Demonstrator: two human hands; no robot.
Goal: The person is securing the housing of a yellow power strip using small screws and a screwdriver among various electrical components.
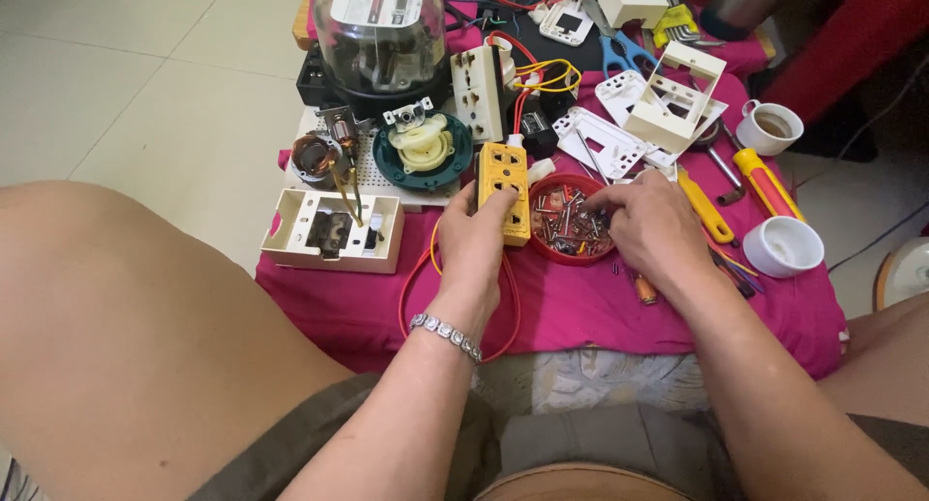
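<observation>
My left hand (471,242), with a silver bracelet at the wrist, grips the lower end of a yellow socket strip (503,177) lying on the pink cloth (581,307). An orange cable (414,286) loops from the strip around my left wrist. My right hand (646,228) reaches into a round red dish (571,182) filled with several small screws and metal parts, its fingertips down among them. Whether the fingers pinch a screw is hidden.
Around lie an open white switch box (331,230), a green and cream round part (422,150), an electricity meter under a clear dome (379,36), a white socket strip (478,92), white faceplates (668,99), yellow-handled screwdrivers (764,183), two white cups (782,246), blue scissors (619,51).
</observation>
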